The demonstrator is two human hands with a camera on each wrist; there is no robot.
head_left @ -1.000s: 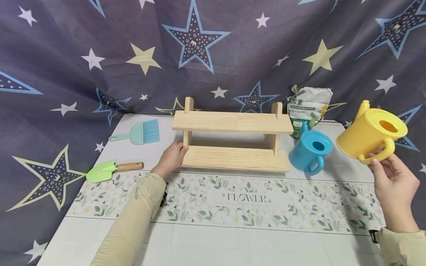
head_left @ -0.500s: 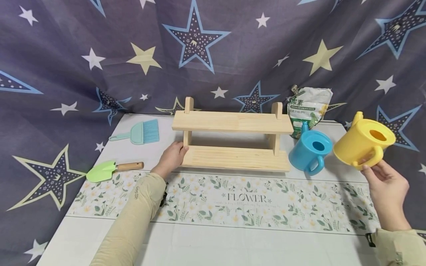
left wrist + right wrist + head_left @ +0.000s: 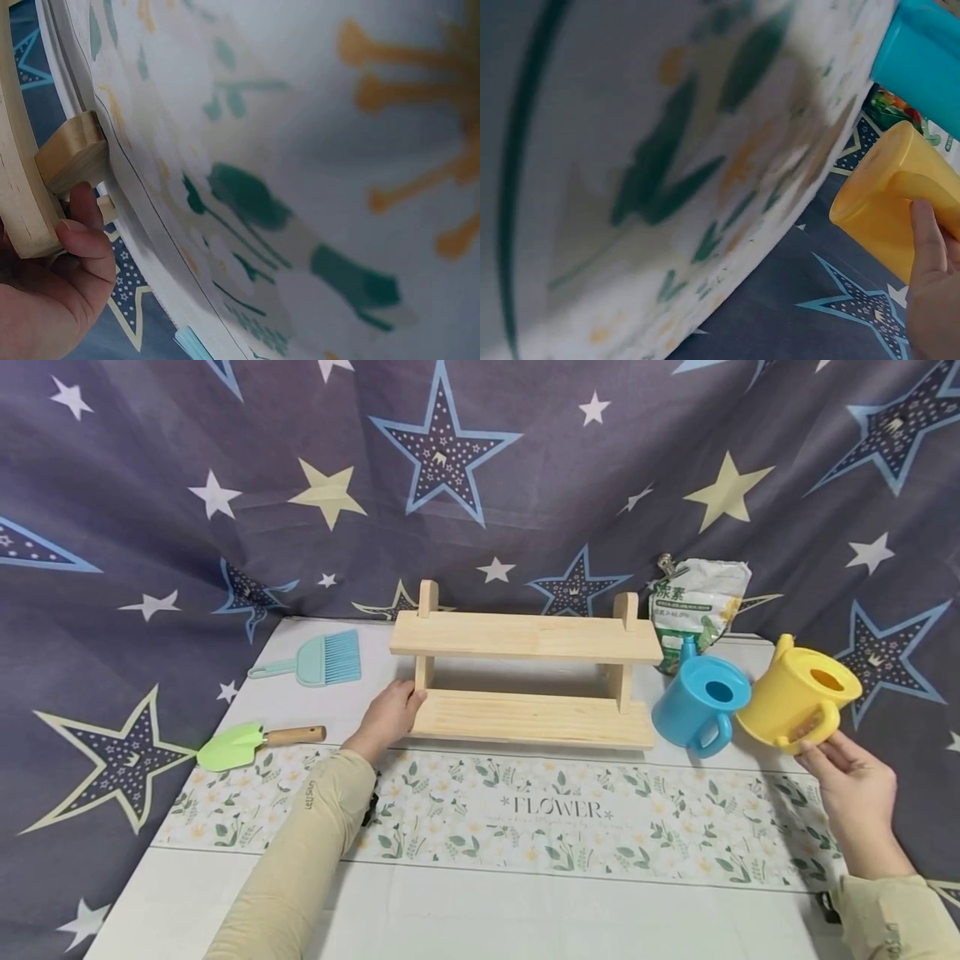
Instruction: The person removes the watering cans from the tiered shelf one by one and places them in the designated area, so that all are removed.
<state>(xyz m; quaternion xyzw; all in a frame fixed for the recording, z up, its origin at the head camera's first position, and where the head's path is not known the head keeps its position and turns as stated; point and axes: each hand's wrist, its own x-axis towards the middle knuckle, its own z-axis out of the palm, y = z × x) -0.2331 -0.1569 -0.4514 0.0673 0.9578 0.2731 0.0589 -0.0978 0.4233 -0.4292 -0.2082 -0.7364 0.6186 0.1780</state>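
Note:
A two-tier wooden shelf [image 3: 525,637] stands mid-table, made of pale boards on two uprights. At its left end my left hand [image 3: 388,714] grips the lower board [image 3: 37,225], thumb and fingers round the board's end in the left wrist view. My right hand [image 3: 855,777] holds a yellow watering can [image 3: 795,693] by its handle, spout pointing up and back. In the right wrist view the can's base [image 3: 870,169] shows, the can tilted in that view. Close to its left is a blue watering can [image 3: 693,702], upright on the table beside the shelf.
Behind the blue can stands a white and green bag [image 3: 697,602] with a metal clip. At the left lie a teal brush [image 3: 322,660] and a green trowel [image 3: 232,747] with a wooden handle. A star-patterned curtain [image 3: 547,460] hangs behind the white, flower-printed tablecloth [image 3: 525,827].
My right hand has moved left and down with the yellow watering can, bringing it beside the blue one. The left hand keeps its hold on the shelf, which stays put.

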